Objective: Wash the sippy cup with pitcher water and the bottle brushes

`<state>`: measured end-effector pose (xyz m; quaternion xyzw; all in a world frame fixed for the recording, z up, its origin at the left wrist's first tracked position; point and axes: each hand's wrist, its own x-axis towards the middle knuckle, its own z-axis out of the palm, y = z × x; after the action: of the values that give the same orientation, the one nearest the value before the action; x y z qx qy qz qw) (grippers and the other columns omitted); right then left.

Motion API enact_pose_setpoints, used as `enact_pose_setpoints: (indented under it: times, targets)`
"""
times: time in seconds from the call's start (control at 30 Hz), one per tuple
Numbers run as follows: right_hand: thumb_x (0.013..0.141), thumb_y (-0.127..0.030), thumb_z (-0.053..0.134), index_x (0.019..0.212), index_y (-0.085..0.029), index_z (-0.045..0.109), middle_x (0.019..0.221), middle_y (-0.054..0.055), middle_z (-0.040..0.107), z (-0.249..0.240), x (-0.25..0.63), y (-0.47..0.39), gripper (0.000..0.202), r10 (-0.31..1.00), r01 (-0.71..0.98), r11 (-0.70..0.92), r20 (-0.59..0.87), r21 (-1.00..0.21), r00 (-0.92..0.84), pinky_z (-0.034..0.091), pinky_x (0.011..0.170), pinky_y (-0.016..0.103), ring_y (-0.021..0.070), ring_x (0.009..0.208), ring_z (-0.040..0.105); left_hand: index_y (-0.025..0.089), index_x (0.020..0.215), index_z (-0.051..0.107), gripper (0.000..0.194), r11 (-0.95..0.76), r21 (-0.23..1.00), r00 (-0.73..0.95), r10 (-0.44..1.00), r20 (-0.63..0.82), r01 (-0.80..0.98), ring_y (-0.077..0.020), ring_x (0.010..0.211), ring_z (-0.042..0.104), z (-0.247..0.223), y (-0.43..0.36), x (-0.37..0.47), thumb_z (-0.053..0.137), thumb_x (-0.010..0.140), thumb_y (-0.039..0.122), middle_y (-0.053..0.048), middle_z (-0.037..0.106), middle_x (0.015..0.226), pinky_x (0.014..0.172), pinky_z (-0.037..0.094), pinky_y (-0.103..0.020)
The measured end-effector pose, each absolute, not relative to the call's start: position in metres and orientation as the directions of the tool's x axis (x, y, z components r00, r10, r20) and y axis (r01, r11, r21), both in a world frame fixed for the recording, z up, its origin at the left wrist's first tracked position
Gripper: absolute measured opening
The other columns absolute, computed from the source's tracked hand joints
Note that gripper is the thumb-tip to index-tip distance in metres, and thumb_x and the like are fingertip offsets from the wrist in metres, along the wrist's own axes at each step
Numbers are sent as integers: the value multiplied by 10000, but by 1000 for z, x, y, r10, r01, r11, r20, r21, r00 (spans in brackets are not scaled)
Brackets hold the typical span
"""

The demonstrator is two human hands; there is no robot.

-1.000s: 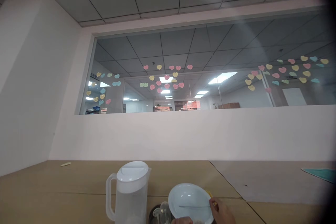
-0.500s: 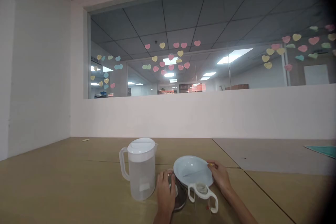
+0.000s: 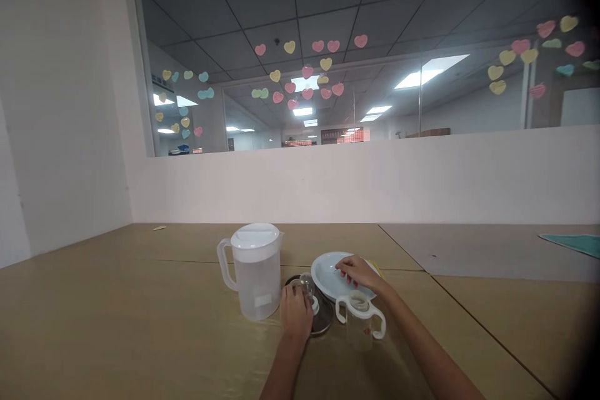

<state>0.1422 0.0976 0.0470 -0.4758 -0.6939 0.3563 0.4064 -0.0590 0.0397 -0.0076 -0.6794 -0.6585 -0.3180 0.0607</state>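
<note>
My left hand (image 3: 296, 311) rests at the left side of a dark round tray (image 3: 323, 322), its fingers curled by a small clear item (image 3: 307, 284) and a white part (image 3: 314, 305); what it grips is too small to tell. Over a pale blue plate (image 3: 327, 275) is my right hand (image 3: 359, 272), fingers bent together in a pinch near the plate's middle; anything in it is hidden. A clear bottle with a white two-handled collar (image 3: 360, 319) stands in front of the plate. Left of my left hand stands a translucent pitcher (image 3: 257, 275) with a white lid.
Something yellow (image 3: 376, 269) shows at the plate's right edge. A teal sheet (image 3: 574, 244) lies at the far right of the table (image 3: 140, 319). A small pale scrap (image 3: 160, 228) is near the wall at the back left.
My right hand has moved left from the plate's right rim to over its middle. My left hand's fingers have curled more. The camera view has tilted down.
</note>
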Motion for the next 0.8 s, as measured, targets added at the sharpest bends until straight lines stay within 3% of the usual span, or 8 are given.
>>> enact_pose_setpoints:
  times: [0.17,0.43,0.67,0.8]
  targets:
    - [747,-338,514,817,-107,656,696,26,612,68,138,85,281,923,329,359,279,-873,-266,374,403,168,83,525,525,124,961,655,299,-42,278,-101,871,480,960,-269,1153,419,-12,40,-57,388,853,206,-146,548,1171,946,336,-394]
    - [756,-255,498,940,-125,658,768,39,619,118,142,46,276,882,235,463,420,-854,-214,455,529,219,94,604,547,153,866,687,284,-6,250,-111,886,451,968,-270,1121,472,-11,42,-57,409,846,205,-96,667,972,920,337,-411]
    - [783,-375,511,969,-127,653,770,51,623,150,160,17,340,815,189,580,560,-793,-150,468,593,277,116,620,553,155,986,656,303,-34,367,-204,780,591,930,-282,1028,535,2,37,-53,399,828,173,-106,646,1069,874,361,-457]
    - [804,-440,500,1015,-136,635,815,65,630,158,171,8,394,784,188,619,612,-762,-101,468,586,278,128,659,557,124,1172,554,379,-226,482,-201,702,683,847,-273,1136,488,6,41,-54,373,852,215,-133,552,1229,941,376,-441]
